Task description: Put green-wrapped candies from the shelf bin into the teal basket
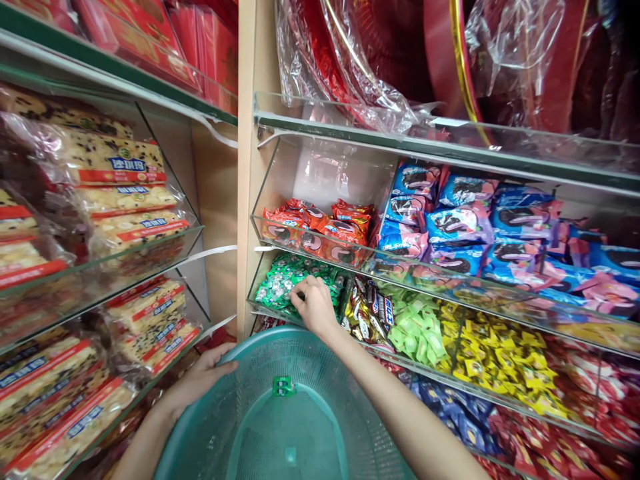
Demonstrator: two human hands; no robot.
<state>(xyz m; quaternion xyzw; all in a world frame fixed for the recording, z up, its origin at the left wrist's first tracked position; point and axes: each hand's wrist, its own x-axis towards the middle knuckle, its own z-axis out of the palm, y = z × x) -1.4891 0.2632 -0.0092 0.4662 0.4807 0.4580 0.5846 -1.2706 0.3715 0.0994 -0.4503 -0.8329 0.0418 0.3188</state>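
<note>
Now R hand [314,305] curled over candies [277,283], L hand [203,373] grips basket [250,400].

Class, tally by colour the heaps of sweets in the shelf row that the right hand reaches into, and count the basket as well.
Dark green sweets, under the right hand: 1
Gold-brown sweets: 1
Lime green sweets: 1
Yellow sweets: 1
Red sweets: 1
Teal basket, in the left hand: 1
Total: 6

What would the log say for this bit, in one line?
right hand: in green candies | left hand: holding basket rim | basket: green candy inside
</note>
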